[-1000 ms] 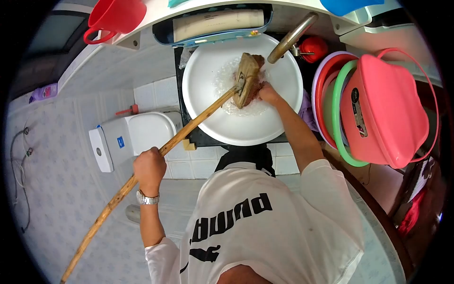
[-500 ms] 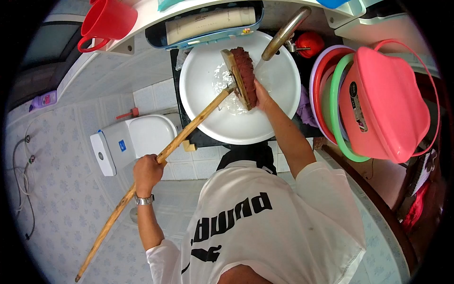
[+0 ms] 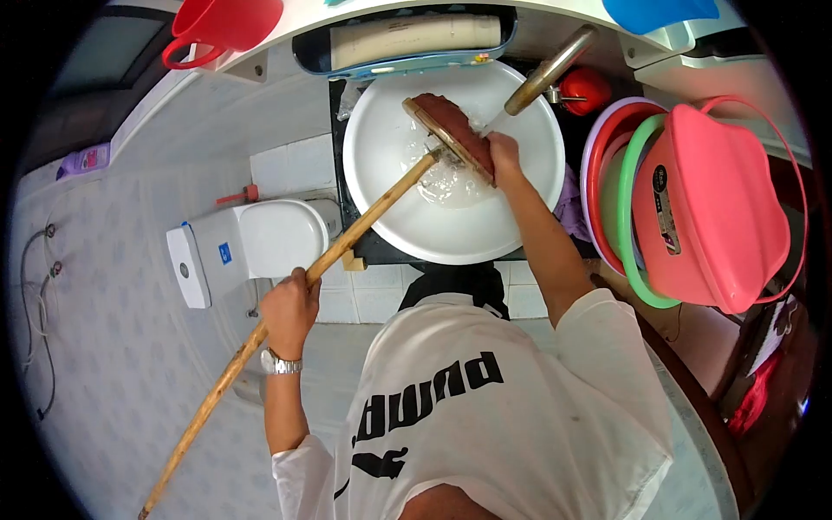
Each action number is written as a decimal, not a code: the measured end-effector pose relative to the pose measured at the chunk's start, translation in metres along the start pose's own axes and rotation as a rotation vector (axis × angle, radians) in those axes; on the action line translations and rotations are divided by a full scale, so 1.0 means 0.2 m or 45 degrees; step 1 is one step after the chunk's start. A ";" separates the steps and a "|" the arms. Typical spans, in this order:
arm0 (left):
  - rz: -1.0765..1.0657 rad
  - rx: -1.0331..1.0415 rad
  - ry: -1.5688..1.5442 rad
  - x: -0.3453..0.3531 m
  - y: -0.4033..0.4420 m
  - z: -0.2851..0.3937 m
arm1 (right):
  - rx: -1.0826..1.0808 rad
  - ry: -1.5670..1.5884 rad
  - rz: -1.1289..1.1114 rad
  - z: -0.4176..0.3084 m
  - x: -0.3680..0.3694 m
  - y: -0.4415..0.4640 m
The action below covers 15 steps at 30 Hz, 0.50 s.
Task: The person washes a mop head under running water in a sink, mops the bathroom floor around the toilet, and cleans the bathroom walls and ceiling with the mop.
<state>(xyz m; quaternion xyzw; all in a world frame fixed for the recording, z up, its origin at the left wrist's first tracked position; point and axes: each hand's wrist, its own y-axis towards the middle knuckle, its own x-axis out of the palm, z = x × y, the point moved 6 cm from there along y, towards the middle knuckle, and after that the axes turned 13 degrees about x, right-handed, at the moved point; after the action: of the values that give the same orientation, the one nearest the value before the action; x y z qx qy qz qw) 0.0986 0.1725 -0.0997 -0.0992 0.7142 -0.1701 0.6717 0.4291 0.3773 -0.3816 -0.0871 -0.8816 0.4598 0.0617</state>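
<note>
My left hand (image 3: 290,314), with a watch on its wrist, is wrapped round a long wooden handle (image 3: 373,214). The handle slants up to a flat wooden head (image 3: 446,139) with dark red cloth (image 3: 451,120) along its upper side, over a white basin (image 3: 381,165). My right hand (image 3: 503,156) is closed at the right end of the cloth; its fingertips are partly hidden. Water runs from a metal faucet (image 3: 550,71) beside this hand and pools in the basin under the head.
A white toilet (image 3: 282,238) stands left of the basin. To the right are stacked basins and a pink bucket (image 3: 702,199). A red mug (image 3: 227,24) sits on the shelf above, near a blue tray (image 3: 399,65). A red ball-shaped object (image 3: 587,91) lies behind the faucet.
The wooden head has turned from nearly upright to a slant down to the right, with the red cloth now facing the faucet. My right hand has shifted up along with it.
</note>
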 end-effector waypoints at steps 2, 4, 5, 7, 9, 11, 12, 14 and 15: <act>-0.018 -0.008 0.036 -0.02 0.03 0.01 | -0.048 0.090 -0.129 -0.08 0.03 -0.05; -0.047 0.002 0.131 -0.05 0.04 0.05 | -0.268 -0.074 -0.097 -0.15 0.06 -0.06; -0.048 0.003 0.128 -0.06 0.04 0.06 | -0.374 -0.310 -0.076 -0.08 0.06 0.07; -0.087 -0.014 0.163 -0.06 0.01 0.10 | -0.287 -0.502 -0.026 0.03 0.10 0.07; -0.093 -0.015 0.085 -0.07 -0.07 0.09 | -0.293 -0.565 -0.161 0.28 0.16 0.30; -0.162 -0.053 -0.012 -0.10 -0.15 0.09 | -0.167 -0.669 -0.202 0.28 0.21 0.15; -0.165 -0.057 -0.007 -0.15 -0.17 0.10 | -0.139 -0.739 -0.242 0.29 0.23 0.11; -0.280 -0.111 -0.034 -0.19 -0.23 0.12 | -0.138 -0.821 -0.272 0.26 0.21 0.00; -0.272 -0.113 -0.032 -0.22 -0.25 0.13 | -0.132 -0.905 -0.294 0.24 0.20 -0.05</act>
<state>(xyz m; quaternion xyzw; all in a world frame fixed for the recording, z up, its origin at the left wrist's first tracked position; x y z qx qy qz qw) 0.1235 0.1405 -0.0410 -0.2064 0.6980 -0.2078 0.6535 0.3809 0.3418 -0.3985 0.1750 -0.8741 0.4062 -0.2010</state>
